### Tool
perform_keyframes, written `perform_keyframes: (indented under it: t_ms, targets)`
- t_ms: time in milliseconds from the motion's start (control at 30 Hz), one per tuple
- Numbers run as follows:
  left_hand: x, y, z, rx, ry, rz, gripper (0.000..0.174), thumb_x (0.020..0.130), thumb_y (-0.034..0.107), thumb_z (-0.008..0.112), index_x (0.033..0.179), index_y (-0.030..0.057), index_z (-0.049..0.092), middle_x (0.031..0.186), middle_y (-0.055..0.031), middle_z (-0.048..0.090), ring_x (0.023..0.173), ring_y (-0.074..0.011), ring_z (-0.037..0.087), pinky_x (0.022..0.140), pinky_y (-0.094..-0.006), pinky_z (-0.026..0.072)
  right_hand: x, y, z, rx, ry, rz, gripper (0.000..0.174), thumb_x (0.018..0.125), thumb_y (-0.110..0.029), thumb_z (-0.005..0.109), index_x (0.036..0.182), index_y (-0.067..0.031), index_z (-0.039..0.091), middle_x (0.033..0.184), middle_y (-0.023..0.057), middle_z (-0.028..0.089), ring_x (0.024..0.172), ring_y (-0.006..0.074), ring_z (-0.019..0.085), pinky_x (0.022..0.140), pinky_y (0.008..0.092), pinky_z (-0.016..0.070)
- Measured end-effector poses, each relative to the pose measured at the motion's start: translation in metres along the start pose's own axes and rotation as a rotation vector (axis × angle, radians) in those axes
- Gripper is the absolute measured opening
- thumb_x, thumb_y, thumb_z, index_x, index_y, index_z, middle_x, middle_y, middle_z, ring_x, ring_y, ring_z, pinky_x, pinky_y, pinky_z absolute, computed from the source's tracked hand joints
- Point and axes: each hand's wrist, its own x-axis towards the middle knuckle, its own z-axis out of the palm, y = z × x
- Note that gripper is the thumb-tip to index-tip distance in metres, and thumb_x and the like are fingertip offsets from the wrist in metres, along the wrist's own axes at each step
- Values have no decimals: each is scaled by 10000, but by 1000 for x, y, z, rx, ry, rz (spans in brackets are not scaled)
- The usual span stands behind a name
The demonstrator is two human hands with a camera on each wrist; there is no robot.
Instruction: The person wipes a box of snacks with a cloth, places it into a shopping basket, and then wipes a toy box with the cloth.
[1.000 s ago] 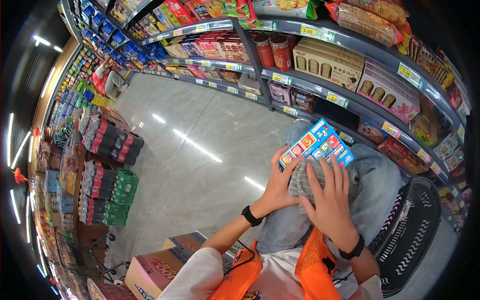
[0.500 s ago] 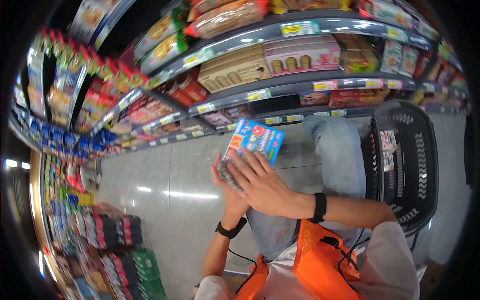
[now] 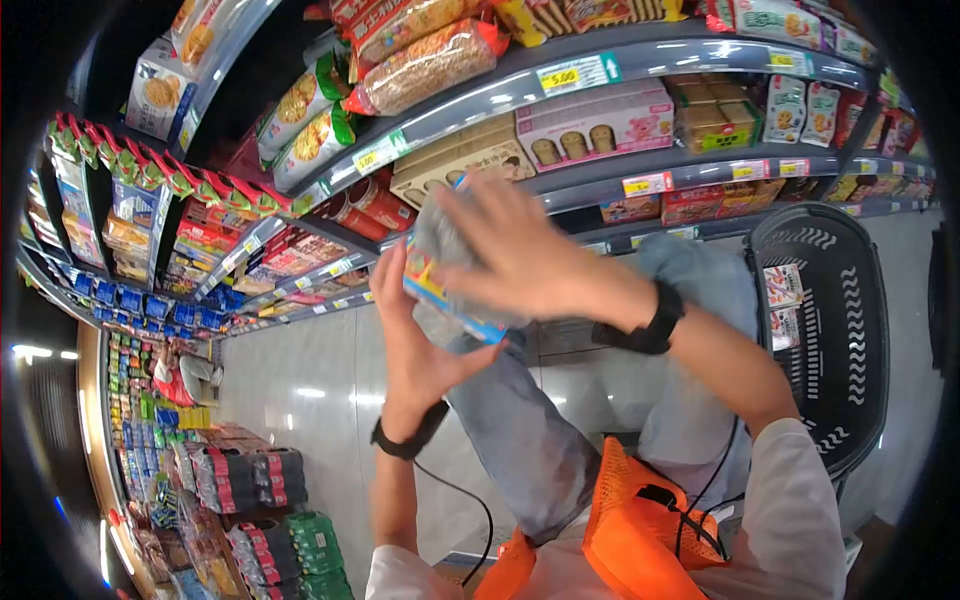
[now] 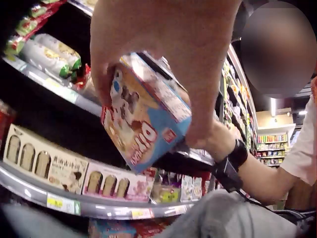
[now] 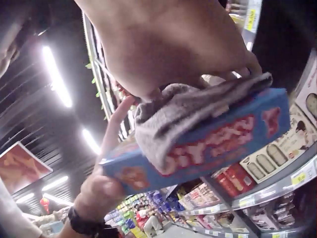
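A blue snack box (image 3: 430, 285) with bright pictures is raised in front of the shelves. My left hand (image 3: 415, 340) grips it from below, thumb and fingers round its sides. In the left wrist view the box (image 4: 143, 124) hangs tilted under that hand (image 4: 163, 39). My right hand (image 3: 520, 255) arches over the box top and holds a grey cloth (image 3: 435, 235) against it. From the right wrist, the cloth (image 5: 188, 114) lies bunched across the box (image 5: 223, 144) beneath the right hand (image 5: 163, 44).
Shelves (image 3: 600, 75) packed with snack boxes and bags fill the space ahead. A black shopping basket (image 3: 830, 330) stands at the right beside my knee (image 3: 690, 270). Shrink-wrapped drink bottles (image 3: 250, 480) are stacked at lower left. A person (image 3: 180, 375) crouches far down the aisle.
Both hands have lifted the box and cloth from lap height up toward the shelves. My head has turned and tipped up to face the shelving.
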Motion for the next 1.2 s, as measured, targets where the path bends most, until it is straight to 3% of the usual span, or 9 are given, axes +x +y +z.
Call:
perform_keyframes:
  t_ms: [167,267,400,533,600,800,933,1067,1200]
  targets:
    - [50,-15,12,-391,-144,-127,1453,484,143,992,1586,137,45,1571,-163,225,1428,-330,360,1131,-485,407,39,72,-25,387,-29,394,851,948,-636,495,1501,-3,366,1447,314,480,1351,434,479,1114,471,375]
    - [60,-46,35,-657,-192,-185,1478,498,62,978,1590,173,-11,1590,-151,158,1441,-320,344,1117,-480,427,34,89,-15,223,-69,500,820,953,-615,498,1467,16,398,1359,303,568,1249,419,580,1053,439,439]
    - [52,-71,68,-839,-165,-323,1562,525,64,985,1571,223,-164,1604,-149,111,1461,-342,295,1099,-488,456,30,132,-9,189,-72,550,757,978,-560,519,1460,12,406,1379,295,553,1294,398,546,1065,430,420]
    - [20,-112,111,-1060,-309,-578,1473,657,100,944,1548,171,-227,1594,-155,175,1407,-315,391,1034,-419,513,16,161,-7,152,62,490,669,1000,-464,566,1454,5,422,1359,233,578,1279,308,550,1074,372,399]
    - [12,-104,111,-1137,-475,-601,1324,725,20,885,1585,168,-112,1539,-87,352,1371,-241,439,1044,-420,491,15,141,-11,263,30,603,654,1000,-447,580,1442,14,441,1350,189,584,1240,250,556,1062,342,402]
    - [-8,-107,120,-1408,-663,-600,1094,739,38,887,1572,96,180,1510,-74,440,1353,-178,460,1106,-362,429,20,130,5,395,-156,690,646,1002,-408,593,1446,38,448,1359,172,577,1243,224,546,1062,324,399]
    - [-20,-120,124,-1409,-568,-544,1113,710,66,915,1568,88,207,1542,-76,412,1385,-177,428,1160,-376,363,7,155,19,150,-361,670,753,979,-438,622,1504,45,380,1397,177,556,1254,219,541,1075,314,390]
    - [-19,-140,115,-1198,-318,-441,1108,690,62,924,1561,72,239,1509,-56,456,1389,-173,425,1147,-392,376,31,124,8,568,-175,738,723,955,-357,687,1489,41,405,1373,145,576,1210,200,578,1054,318,428]
    - [-32,-189,96,-1165,-10,-611,651,891,188,763,1450,102,441,1274,-51,617,1213,-150,566,1019,-363,465,36,139,-16,631,-91,728,631,949,-288,707,1441,25,468,1279,117,636,1087,172,641,929,296,507]
